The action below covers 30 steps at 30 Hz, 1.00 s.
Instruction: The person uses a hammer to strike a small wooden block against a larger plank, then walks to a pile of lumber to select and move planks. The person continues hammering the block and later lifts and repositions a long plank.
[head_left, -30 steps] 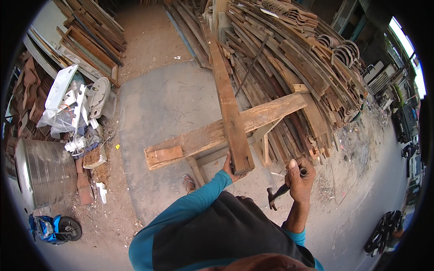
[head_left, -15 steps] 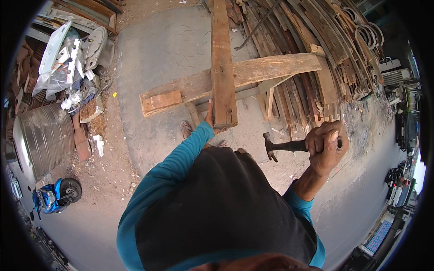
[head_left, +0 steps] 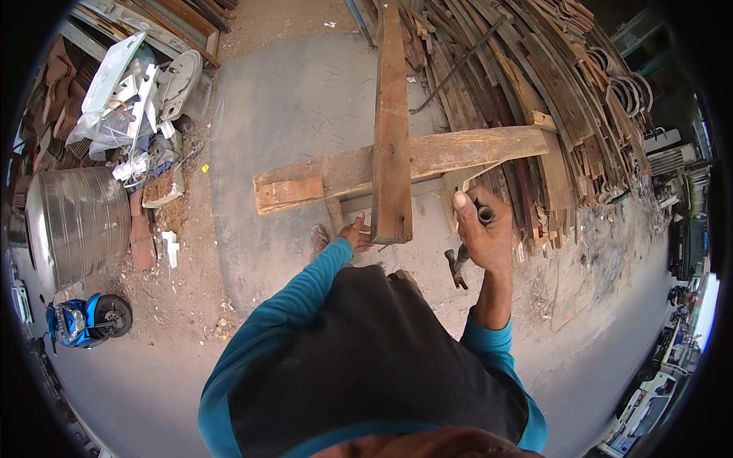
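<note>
A long wooden beam (head_left: 392,145) lies lengthwise in front of me, across a broad wooden plank (head_left: 473,149) that serves as its support. Just left of the beam's near end is my left hand (head_left: 357,233), its fingers apart; whether the fingertips touch the beam's lower edge, I cannot tell. To the right of that end, my right hand (head_left: 487,233) is wrapped round the handle of a claw hammer (head_left: 456,269). The handle's butt shows above the fist and the head hangs below it. A short wood block (head_left: 294,191) sits on the plank's left end.
Stacked old boards (head_left: 527,114) fill the far right. At the left stand a ribbed metal tank (head_left: 80,221), a heap of white scrap (head_left: 137,114) and a blue motorbike (head_left: 88,319). Thin dark pieces lie scattered on the grey ground sheet (head_left: 298,91).
My right hand has moved left and turned, so the hammer head now points downward near the beam's end. My left hand has loosened from the beam's side. The whole view has shifted slightly.
</note>
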### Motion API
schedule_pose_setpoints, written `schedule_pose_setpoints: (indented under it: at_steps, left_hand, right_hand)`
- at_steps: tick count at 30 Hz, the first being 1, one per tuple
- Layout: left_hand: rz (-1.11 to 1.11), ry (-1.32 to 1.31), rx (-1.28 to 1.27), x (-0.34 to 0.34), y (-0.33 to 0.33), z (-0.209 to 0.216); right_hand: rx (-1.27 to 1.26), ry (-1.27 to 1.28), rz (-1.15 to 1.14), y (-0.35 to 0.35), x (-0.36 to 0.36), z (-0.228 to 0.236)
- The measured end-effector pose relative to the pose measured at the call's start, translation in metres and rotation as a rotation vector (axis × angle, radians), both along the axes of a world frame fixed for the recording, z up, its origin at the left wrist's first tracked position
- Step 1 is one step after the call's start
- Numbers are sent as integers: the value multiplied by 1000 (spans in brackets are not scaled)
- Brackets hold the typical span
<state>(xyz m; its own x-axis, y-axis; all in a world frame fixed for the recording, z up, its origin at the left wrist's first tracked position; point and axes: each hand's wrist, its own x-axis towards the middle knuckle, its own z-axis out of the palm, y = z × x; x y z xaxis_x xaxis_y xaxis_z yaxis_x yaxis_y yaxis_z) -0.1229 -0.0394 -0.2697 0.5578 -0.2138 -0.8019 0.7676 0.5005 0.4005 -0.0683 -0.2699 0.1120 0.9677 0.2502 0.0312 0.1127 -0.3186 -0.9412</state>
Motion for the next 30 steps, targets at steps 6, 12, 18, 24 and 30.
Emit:
schedule_pose_setpoints:
  at_steps: [6,12,18,24,30]
  left_hand:
    - [248,137,215,-88,124,2]
    - [306,256,370,-119,247,-42]
    - [443,352,343,-213,381,-76]
    - [387,567,520,-321,518,-73]
    - [556,716,509,-322,562,-74]
  right_hand:
    - [329,-581,-183,34,-31,68]
    - [501,-723,-245,104,-4,59]
    - [341,-655,-599,166,54,13]
    - [273,-598,-779,175,85,14]
    - [157,-730,-924,213,77,19]
